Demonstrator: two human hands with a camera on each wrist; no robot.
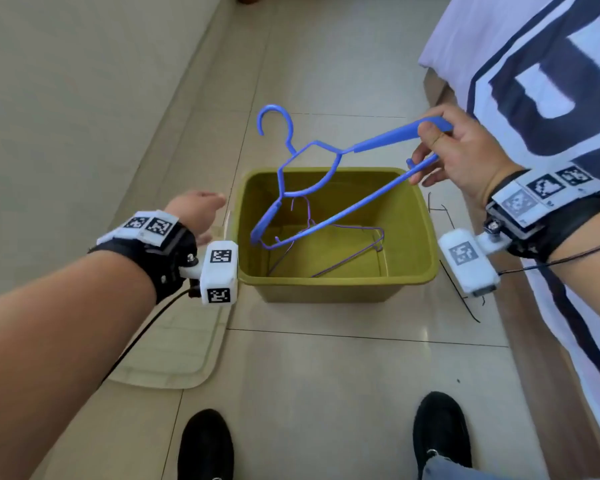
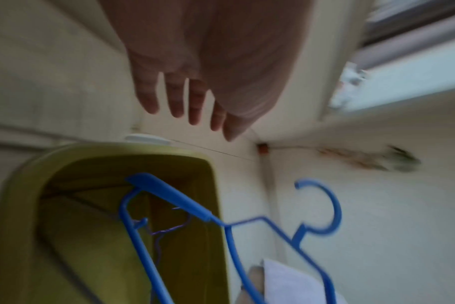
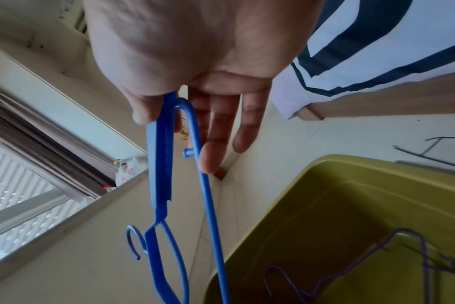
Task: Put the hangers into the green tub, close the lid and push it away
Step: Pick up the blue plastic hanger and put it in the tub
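Observation:
A blue plastic hanger (image 1: 388, 139) hangs tilted over the open green tub (image 1: 336, 280), its lower end dipping inside. My right hand (image 1: 430, 154) pinches the hanger's right end between thumb and fingers; in the right wrist view the blue hanger (image 3: 160, 164) runs down from the thumb of my right hand (image 3: 166, 115). A thin purple wire hanger (image 1: 354, 228) lies on the tub's bottom. My left hand (image 1: 212, 216) hovers just left of the tub with fingers (image 2: 185, 107) straight, holding nothing.
A pale lid (image 1: 174, 348) lies on the tiled floor left of the tub. A black wire hanger (image 1: 444, 211) rests on the floor at the tub's right. A bed with a white and navy cover (image 1: 534, 81) borders the right side. My shoes (image 1: 205, 445) stand near.

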